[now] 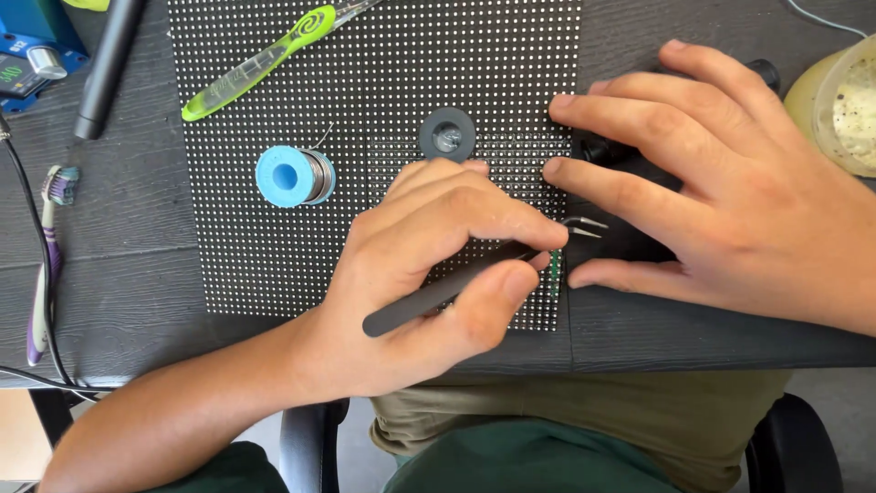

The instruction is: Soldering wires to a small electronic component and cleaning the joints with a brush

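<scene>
My left hand grips black tweezers, their metal tips pointing right at the right edge of a black dotted panel. A thin green strip stands just under the tips at the panel's edge. My right hand lies flat with fingers spread on the dark table, over a black object beside the panel; its fingertips touch the panel's right edge. It holds nothing that I can see.
On the panel lie a blue solder spool, a grey round part and a green toothbrush. A purple toothbrush, a black pen-like tool and a blue device are at left. A yellowish tub stands at right.
</scene>
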